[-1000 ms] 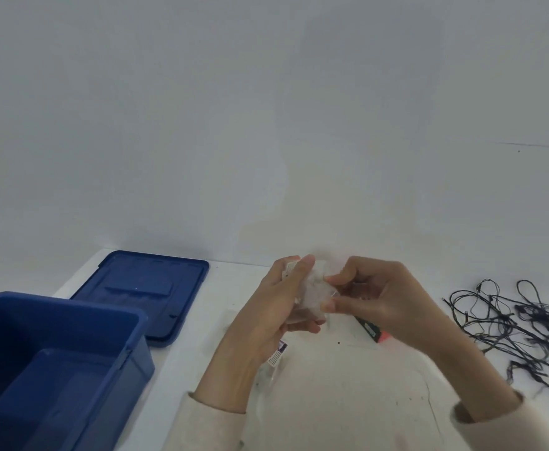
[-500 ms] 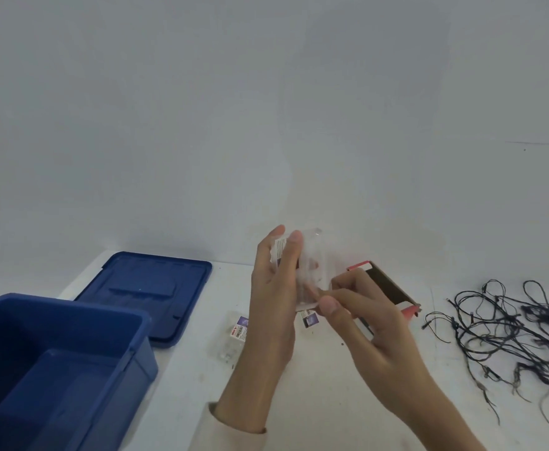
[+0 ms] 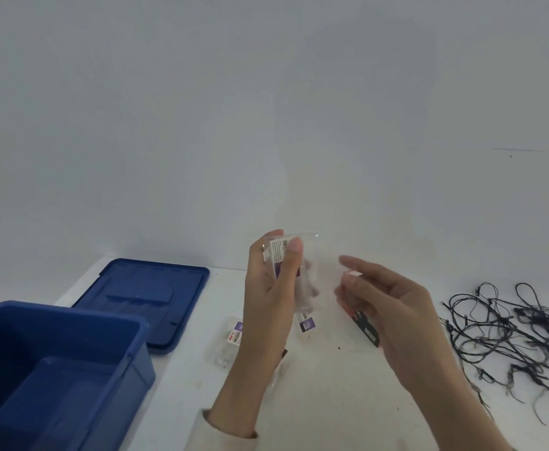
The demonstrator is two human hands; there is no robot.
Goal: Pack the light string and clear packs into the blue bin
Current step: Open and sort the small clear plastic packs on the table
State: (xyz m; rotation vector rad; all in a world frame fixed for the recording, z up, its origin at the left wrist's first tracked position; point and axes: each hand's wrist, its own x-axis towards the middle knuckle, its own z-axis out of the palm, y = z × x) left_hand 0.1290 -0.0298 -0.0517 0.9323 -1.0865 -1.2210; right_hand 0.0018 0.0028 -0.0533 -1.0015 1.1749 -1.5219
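Upright, left hand [image 3: 268,297] pinches glossy clear pack [image 3: 294,271]; right hand [image 3: 393,307] loose, empty.

Left hand [image 3: 271,297] grips a clear pack [image 3: 294,265] upright — right hand [image 3: 393,307] loose beside it.

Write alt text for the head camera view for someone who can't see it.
A left hand holds a clear pack upright above a white table while the right hand hovers open beside it. An open blue bin sits left, a tangled light string right.
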